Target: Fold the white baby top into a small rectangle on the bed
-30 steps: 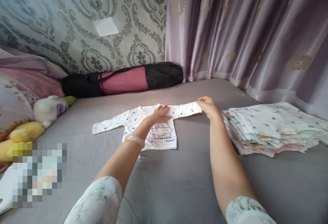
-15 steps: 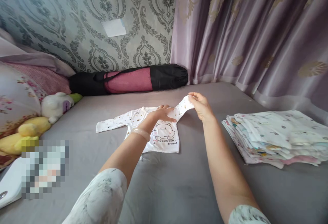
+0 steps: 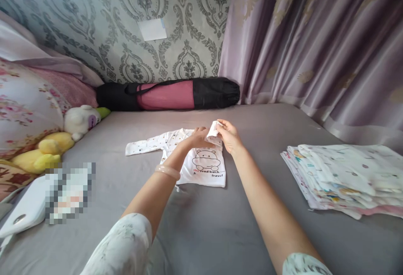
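Observation:
A small white baby shirt (image 3: 206, 176) with a hippo drawing and lettering lies spread on the grey sheet. Its patterned sleeve on the left (image 3: 146, 145) stretches out flat. My left hand (image 3: 197, 137) rests on the upper chest of the shirt, fingers laid out and partly hidden behind the sleeve being folded. Pinched in my right hand (image 3: 230, 136) is the cuff of the other sleeve (image 3: 214, 131), lifted and bent inward over the shirt, close to my left fingers.
A stack of folded printed clothes (image 3: 352, 178) is on the right. Plush toys (image 3: 80, 121) and a floral pillow (image 3: 28, 107) line the left side, with a white device (image 3: 30, 208) nearer me. A black and pink rolled bag (image 3: 166, 94) lies along the wall, beside curtains (image 3: 283, 35).
My right hand has brought the sleeve's cuff leftward, from stretched outward to folded in over the shirt. My left hand stays on the chest. The view has shifted slightly.

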The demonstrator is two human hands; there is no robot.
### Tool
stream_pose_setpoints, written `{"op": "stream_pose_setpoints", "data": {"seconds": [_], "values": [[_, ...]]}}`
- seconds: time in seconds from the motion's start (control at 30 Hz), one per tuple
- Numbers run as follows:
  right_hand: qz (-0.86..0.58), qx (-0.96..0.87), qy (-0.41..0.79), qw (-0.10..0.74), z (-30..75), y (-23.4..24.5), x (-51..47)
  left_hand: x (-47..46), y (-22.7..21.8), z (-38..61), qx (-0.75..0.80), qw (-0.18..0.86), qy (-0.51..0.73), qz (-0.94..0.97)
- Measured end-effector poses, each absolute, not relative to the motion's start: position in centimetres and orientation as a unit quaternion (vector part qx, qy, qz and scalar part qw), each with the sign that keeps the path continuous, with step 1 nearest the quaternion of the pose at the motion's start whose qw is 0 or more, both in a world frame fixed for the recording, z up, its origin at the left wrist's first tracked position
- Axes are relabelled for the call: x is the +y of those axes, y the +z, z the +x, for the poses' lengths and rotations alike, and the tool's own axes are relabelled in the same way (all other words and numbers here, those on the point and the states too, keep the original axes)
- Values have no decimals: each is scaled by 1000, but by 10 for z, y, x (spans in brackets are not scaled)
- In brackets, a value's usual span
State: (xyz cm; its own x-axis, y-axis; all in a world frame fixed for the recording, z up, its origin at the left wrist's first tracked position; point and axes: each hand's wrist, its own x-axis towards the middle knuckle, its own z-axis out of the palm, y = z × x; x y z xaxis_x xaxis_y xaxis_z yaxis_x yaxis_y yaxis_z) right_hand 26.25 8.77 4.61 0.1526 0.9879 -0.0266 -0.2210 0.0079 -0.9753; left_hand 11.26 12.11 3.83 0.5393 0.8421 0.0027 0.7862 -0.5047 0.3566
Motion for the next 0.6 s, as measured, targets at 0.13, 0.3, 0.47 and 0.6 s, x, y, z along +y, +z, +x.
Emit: {"op": "stream_pose_setpoints", "data": {"seconds": [0.13,0.3,0.47,0.6], "values": [[-494,-390,516,581,252,37,90,107,34,72,543,196,198,792],[-520,-427,502,544,237,25,88,92,24,42,582,242,297,717],[-498,-530,511,458,226,23,78,91,14,42,595,259,335,683],[-495,-564,509,422,230,28,76,92,13,47,614,247,333,672]]}}
